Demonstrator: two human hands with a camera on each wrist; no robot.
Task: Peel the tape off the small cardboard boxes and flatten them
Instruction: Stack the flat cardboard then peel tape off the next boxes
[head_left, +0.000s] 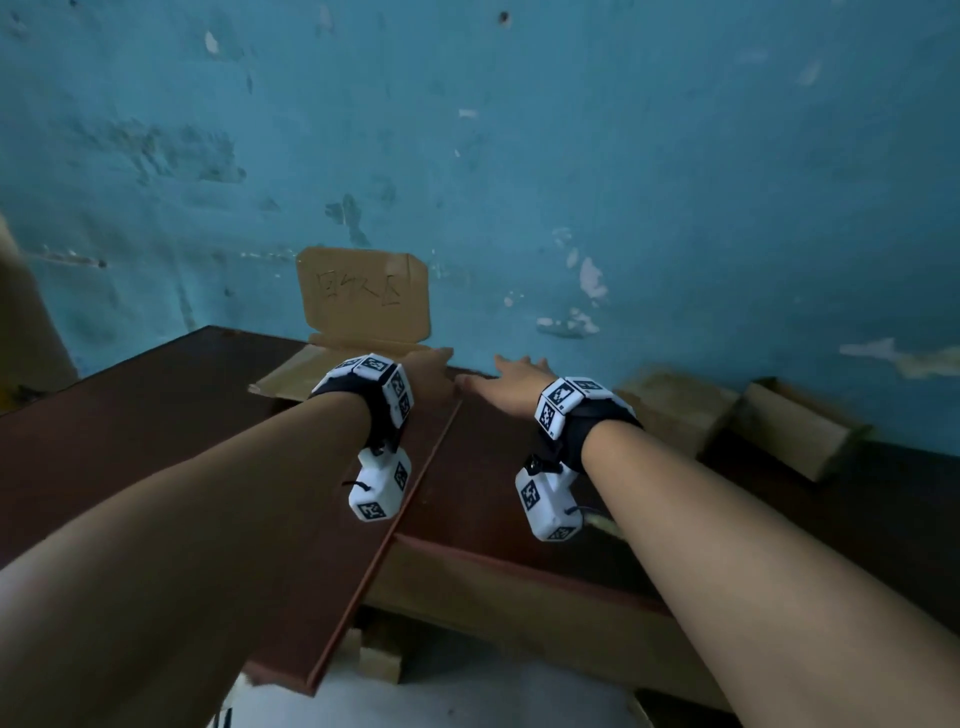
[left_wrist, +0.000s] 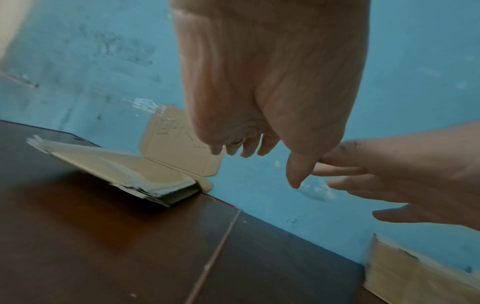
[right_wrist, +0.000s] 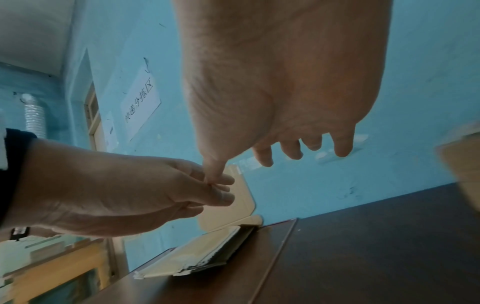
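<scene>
While both arms reach over the brown table (head_left: 156, 415) in the head view, the left hand (head_left: 428, 371) and right hand (head_left: 511, 384) extend relaxed fingers, holding nothing; two small cardboard boxes (head_left: 727, 415) sit right. Left wrist view: flattened cardboard (left_wrist: 116, 170) lies against the blue wall (left_wrist: 78, 61). Right wrist view: both hands empty.

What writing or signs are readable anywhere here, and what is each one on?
"快递分拣区": handwritten on the white paper sheet stuck to the blue wall.
Handwritten characters on the cardboard sign against the wall: faint, the last looks like "区", the rest unreadable.
Smaller white sheet lower on the wall: too small to read.
Black-and-white square codes on the wrist devices: patterns, not words.
</scene>
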